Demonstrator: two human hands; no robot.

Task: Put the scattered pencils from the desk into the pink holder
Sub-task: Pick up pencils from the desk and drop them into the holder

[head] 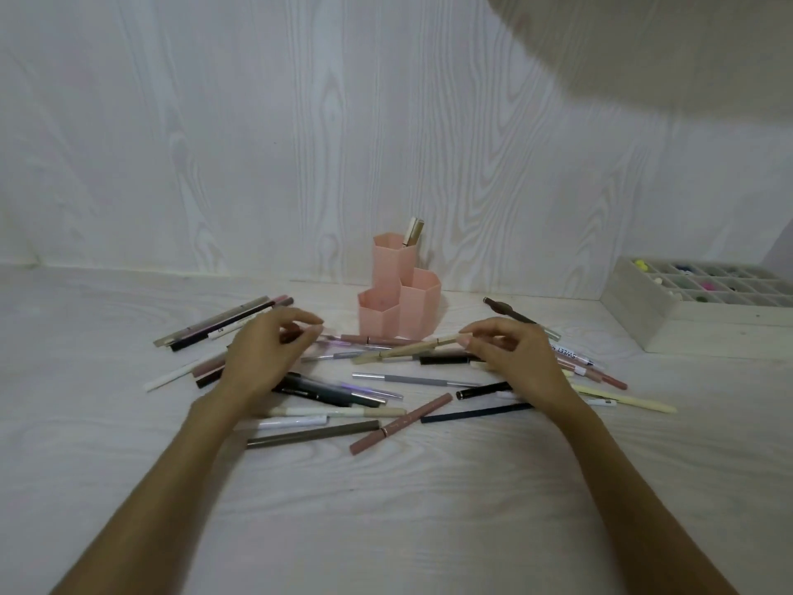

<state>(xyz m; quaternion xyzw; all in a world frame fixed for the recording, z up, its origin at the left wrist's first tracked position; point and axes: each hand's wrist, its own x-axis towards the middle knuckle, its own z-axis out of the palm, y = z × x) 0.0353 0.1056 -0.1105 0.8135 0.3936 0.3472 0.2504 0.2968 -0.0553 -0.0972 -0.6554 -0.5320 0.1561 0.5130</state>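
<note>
Right hand [506, 358]: thumb and fingertips pinch one end of a long beige pencil [403, 349]; its far end points left and down toward the white wood-grain worktop [386, 508]. Left hand [268, 352]: fingers curled, tips closing on a dark reddish-brown pencil [292, 334] just above the pile.

Scattered pencils lie around and between both hands: a pink one [401, 423], an olive-brown one [313, 435], a navy one [476, 413], a grey one [414, 380], a pale yellow one [622, 399]. A bundle [223, 323] lies to the left.

Pink plastic holder of three hexagonal tubes [397, 294] stands upright behind the pile, between the hands. Its tallest rear tube holds one gold-capped pencil [413, 231].

Pale compartmented box [652, 315] with small coloured items sits at far right, well apart from the holder.
</note>
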